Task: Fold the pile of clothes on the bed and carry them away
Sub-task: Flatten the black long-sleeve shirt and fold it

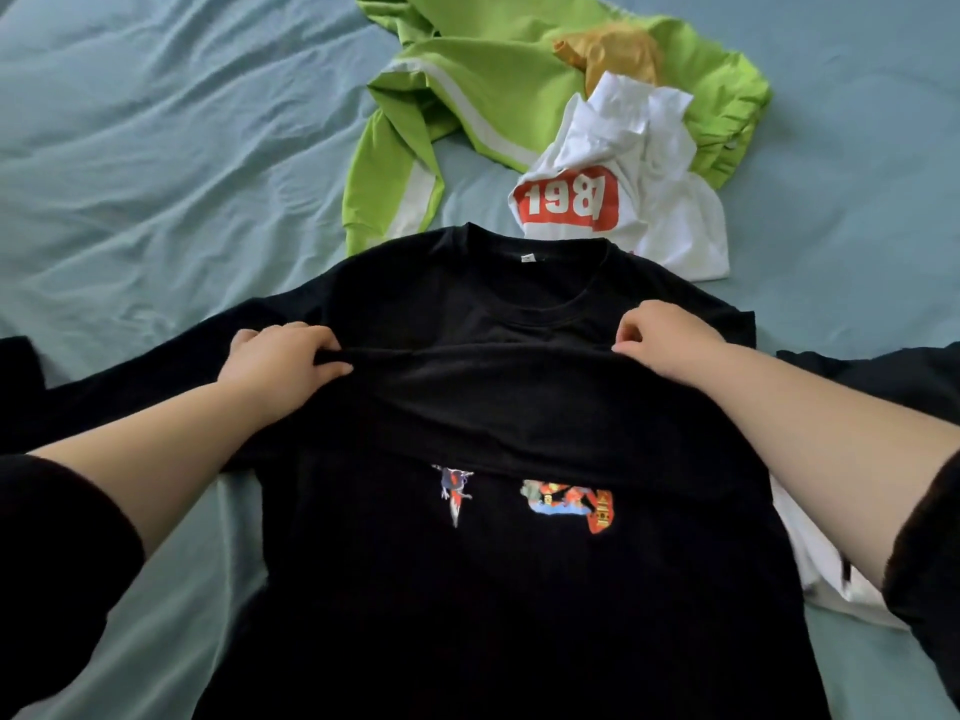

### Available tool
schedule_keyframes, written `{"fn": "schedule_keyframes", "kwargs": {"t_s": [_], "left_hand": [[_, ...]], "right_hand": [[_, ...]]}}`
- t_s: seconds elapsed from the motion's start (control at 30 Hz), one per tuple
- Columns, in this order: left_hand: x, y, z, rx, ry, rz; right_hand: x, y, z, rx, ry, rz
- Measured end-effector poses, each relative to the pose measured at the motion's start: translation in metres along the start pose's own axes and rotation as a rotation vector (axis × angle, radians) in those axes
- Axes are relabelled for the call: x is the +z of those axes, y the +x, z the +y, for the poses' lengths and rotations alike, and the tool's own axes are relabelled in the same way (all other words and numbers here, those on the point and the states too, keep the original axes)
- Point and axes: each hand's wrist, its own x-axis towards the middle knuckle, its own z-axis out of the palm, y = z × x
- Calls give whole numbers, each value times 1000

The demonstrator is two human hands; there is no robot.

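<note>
The left hand (283, 358) is seen closed on a fold of the black sweatshirt (467, 589), fingers curled over the raised edge and thumb beneath; this grip is clamped on the cloth. The sweatshirt is spread front-up on the bed (130, 174), collar away from the person, its printed chest part covered by the lifted fold. It is judged soft, limp and light, with no stiffness of its own, so it should be held at two spread points along an edge, as is done here, lest the middle sag. The right hand (660, 332) is likewise pinched shut on the same fold. Beyond the collar lie a green jacket (467, 70), a mustard garment (613, 54) on top of it, and a crumpled white T-shirt (623, 200), all unfolded. No containers are visible.
</note>
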Motion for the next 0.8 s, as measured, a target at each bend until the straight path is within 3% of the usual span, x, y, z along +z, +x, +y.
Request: {"fn": "schedule_keyframes", "kwargs": {"t_s": [0.13,0.2,0.27,0.33,0.43,0.5,0.6,0.67,0.8], "left_hand": [[-8,-3,-8,-105,-173,78],[-5,-4,-7,-150,-156,148],[4,-10,3,-113,-65,233],[19,-21,20,26,-12,304],[46,-31,21,272,194,102],[57,-30,7,299,260,-83],[58,-30,0,334,256,-29],[59,-37,-1,393,312,54],[60,-48,-7,434,332,6]], "right_hand": [[-1,0,-9,112,230,304],[1,2,-20,179,340,360],[13,-2,-39,196,290,370],[38,-17,-61,34,138,411],[88,-51,-71,-248,-92,226],[113,-68,-53,-243,-250,100],[116,-75,-44,-214,-299,102],[112,-83,-50,-298,-374,137],[102,-102,-44,-348,-398,104]]}}
